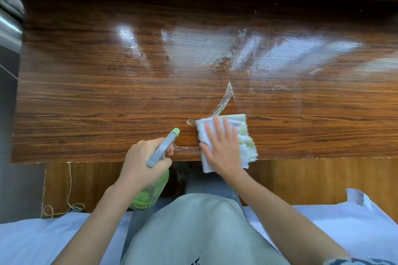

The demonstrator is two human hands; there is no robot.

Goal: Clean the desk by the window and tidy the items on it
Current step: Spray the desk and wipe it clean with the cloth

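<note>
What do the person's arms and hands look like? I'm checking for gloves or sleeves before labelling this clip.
Both arms are bare from the lower edge of the picture to the wrist, with no sleeves showing. The left hand and right hand wear no gloves. No rings, watch or bracelets are visible.

Glossy wood-grain desk with wet streaks; soft white-and-green cloth; smooth grey plastic spray bottle, translucent green body
</note>
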